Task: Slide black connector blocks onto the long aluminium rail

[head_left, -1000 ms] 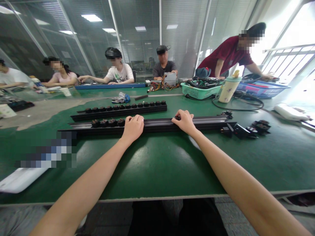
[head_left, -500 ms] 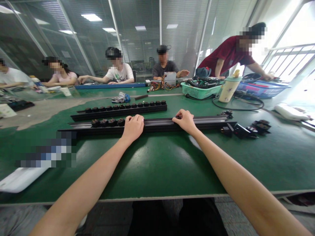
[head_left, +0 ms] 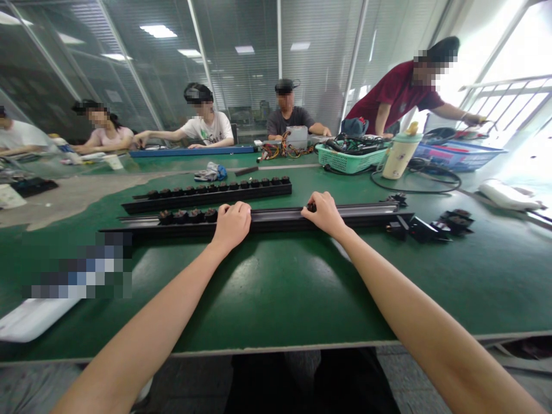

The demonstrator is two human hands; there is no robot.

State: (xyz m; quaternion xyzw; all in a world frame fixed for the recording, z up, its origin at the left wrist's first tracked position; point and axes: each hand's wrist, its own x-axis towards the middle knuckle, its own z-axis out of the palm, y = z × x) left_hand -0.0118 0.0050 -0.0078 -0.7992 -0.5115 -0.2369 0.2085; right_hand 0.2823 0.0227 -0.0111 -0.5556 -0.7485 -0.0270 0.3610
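- Head view: near rail (head_left: pixel 276 225) lying crosswise on the table (head_left: pixel 267 299), directly beneath both hands, probably so for equal reach from either side.
- Near its middle, left hand (head_left: pixel 233 224) curled over the top, just right of a row of blocks (head_left: pixel 196 216); seemingly there to steady the rail. Fingers bent, underside hidden: cannot tell whether gripping anything more.
- Farther right along the same rail, right hand (head_left: pixel 323 214) pinching a small dark piece (head_left: pixel 311 206) between thumb and fingers, right at the rail's top, perhaps for fine control over its position. Mostly covered, so cannot tell whether seated or loose.
- Between the hands, a bare stretch of pale channel.
- Beyond, far rail (head_left: pixel 241 196), roughly parallel, with a longer row of blocks along it; set back, maybe to leave working room.
- By the near rail's right end, loose blocks (head_left: pixel 457 222) in a cluster, likely on that side for easy picking.
- Well apart from the hands, crumpled cloth (head_left: pixel 209 172), green basket (head_left: pixel 353 163) and cup (head_left: pixel 399 160), apparently out of the way.
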